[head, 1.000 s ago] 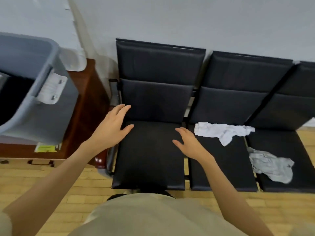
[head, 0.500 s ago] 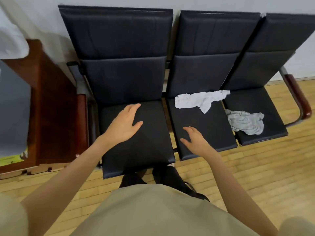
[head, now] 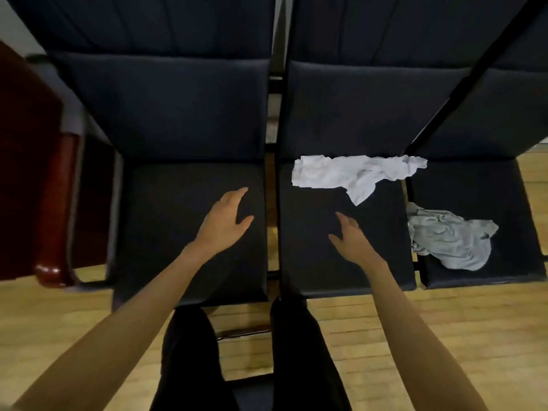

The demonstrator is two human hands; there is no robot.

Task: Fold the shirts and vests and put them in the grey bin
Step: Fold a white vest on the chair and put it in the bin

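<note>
**Both hands empty and spread over the black seats**

Neither hand grips anything: the left hand (head: 224,222) and the right hand (head: 353,240) are held out with fingers straight and loosely apart, palms turned partly toward each other.

A row of three joined black padded seats stands against a pale wall on a light wooden plank floor (head: 415,327). A dark red wooden armrest (head: 56,209) runs along the left end of the row.

A crumpled white garment (head: 350,175) lies at the back of the middle seat (head: 320,262), its right end reaching toward the gap to the next seat. A crumpled grey garment (head: 450,238) lies on the right seat (head: 474,185), its left edge at the gap between the seats.

The left hand is above the left seat (head: 166,221), the right hand above the middle seat, in front of the white garment and apart from it. Both forearms are bare and stretch forward from the lower corners, with legs in dark trousers (head: 189,357) between them.
</note>
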